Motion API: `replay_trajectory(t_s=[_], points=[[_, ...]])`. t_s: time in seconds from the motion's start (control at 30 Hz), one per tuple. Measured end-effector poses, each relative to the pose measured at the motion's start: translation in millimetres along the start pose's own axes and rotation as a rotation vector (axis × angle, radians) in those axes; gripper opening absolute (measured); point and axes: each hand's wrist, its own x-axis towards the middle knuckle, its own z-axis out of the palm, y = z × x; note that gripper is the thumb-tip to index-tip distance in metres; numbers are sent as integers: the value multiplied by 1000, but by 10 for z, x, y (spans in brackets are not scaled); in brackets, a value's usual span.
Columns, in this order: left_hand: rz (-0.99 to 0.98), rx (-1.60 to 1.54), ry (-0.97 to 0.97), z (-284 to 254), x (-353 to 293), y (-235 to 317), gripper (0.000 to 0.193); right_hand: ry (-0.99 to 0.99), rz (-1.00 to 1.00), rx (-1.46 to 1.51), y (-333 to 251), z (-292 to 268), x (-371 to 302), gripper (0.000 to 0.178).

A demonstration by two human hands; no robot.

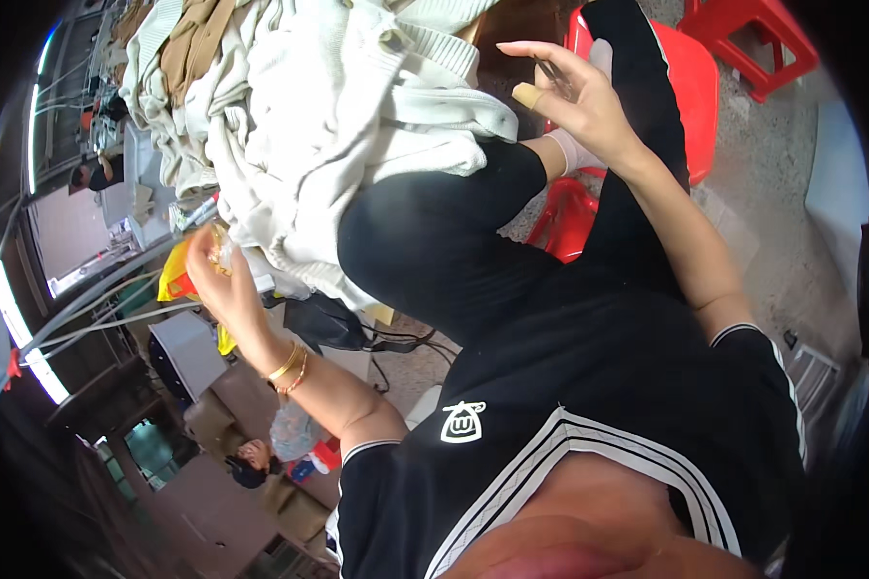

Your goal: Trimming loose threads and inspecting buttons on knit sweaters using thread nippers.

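At the left, my left hand (224, 294), with gold bangles on its wrist, is raised with fingers curled at a yellow-and-red plastic packet (177, 273). A crinkled clear and gold bit shows by the fingertips. My right hand (584, 104) is lifted at the upper right. A small dark slim metal tool (553, 77), maybe thread snips, lies in its grasp between thumb and fingers. Tan tape wraps the thumb. Between the hands is a big heap of cream knit garments (299, 116), partly against my bent knee, with a brown knit piece (195, 43) on it.
Red plastic stools (690, 106) stand at the right, one with a foot on it. Dark cables (406, 343) and a black bag (323, 320) lie below the heap. Pale cords (106, 323) cross the left side. Other people (294, 429) are farther off at the left.
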Motion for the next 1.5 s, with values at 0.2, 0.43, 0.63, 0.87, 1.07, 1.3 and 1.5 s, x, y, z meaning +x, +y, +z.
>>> replay_trajectory(t_s=[0.2,0.43,0.63,0.87,1.07,1.3,1.5], points=[[600,20,-370,1087,352,1387,33,93,79,32,189,-92,-305,41],[755,503,-343,1796,807,1288,28,134,65,-39,140,-227,-438,42],[467,-192,-602,742,403,1918,30,123,-73,-99,-79,-398,-187,46],[949,-666,-1077,-505,118,1889,16,-66,-235,7,-601,-199,69,52],[496,-183,-327,-557,-251,1129,24,-392,-95,-62,-296,-8,-140,39],[49,-570,-44,176,-296,6,37,-510,21,-109,-256,116,-386,33],[79,-606,89,514,-499,-124,35,-387,-13,-282,-396,455,-320,44]])
